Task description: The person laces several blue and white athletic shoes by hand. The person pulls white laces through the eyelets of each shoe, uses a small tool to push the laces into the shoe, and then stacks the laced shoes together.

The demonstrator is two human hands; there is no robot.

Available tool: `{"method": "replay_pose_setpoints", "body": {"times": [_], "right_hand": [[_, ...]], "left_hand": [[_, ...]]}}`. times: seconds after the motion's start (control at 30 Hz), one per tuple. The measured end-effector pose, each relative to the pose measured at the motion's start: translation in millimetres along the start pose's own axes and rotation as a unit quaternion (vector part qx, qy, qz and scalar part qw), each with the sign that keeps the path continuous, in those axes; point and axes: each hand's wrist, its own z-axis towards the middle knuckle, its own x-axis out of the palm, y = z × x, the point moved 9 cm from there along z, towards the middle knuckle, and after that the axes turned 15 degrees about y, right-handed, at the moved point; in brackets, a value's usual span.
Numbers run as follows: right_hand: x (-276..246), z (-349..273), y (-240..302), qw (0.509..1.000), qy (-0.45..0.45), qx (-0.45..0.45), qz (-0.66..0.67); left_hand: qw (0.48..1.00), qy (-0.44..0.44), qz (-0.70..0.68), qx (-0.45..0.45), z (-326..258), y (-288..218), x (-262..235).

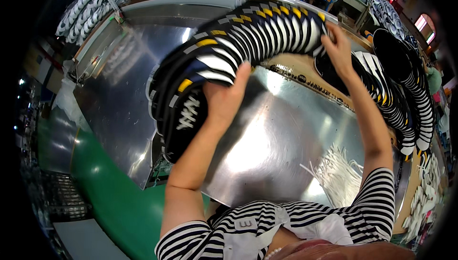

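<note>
- Far left of the left hand and well beyond it, a bundle of grey and white pieces point(88, 14) sits apart.
- Green floor point(109, 188) shows to the left of the left forearm, past the counter's edge.
- The arched stack point(272, 33) of nested black, white and yellow pieces starts left of the left hand, bends up past it and runs across to the right hand.
- The left hand point(224, 100) touches the stack's inner side, thumb raised along the white bands; its fingers are hidden, so I cannot tell how firmly they close.
- Between the hands, on the near side, lies the bare metal of the counter point(257, 136).
- The right hand point(337, 48) clasps the stack's right end, thumb and fingers bent against it.
- White cords point(338, 174) lie nearer the body than the right hand.
- Just right of the right hand rests a second stack point(379, 83).
</note>
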Motion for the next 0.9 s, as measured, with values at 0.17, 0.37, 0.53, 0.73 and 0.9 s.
{"method": "replay_pose_setpoints", "body": {"times": [0.17, 0.37, 0.53, 0.73, 0.9], "right_hand": [[9.3, 104.1, 83.6, 0.985, -0.041, -0.130, -0.105], [118.1, 211.7, 91.0, 0.975, 0.021, -0.112, -0.191], [186.7, 249.6, 40.1, 0.979, 0.049, -0.015, -0.197], [184.4, 196.5, 46.4, 0.972, 0.020, -0.067, -0.225], [121.3, 16.4, 48.1, 0.978, 0.143, -0.104, -0.108]], "left_hand": [[0.995, -0.036, -0.086, 0.028, 45.5, -11.7, -74.4], [0.985, -0.041, -0.143, -0.090, 84.6, 83.9, -152.0], [0.913, 0.014, -0.312, -0.261, 83.6, 174.2, -165.9], [0.925, 0.004, -0.161, -0.344, 75.2, 193.8, -178.1], [0.948, 0.030, -0.043, -0.312, 52.6, 149.4, -176.9]]}}
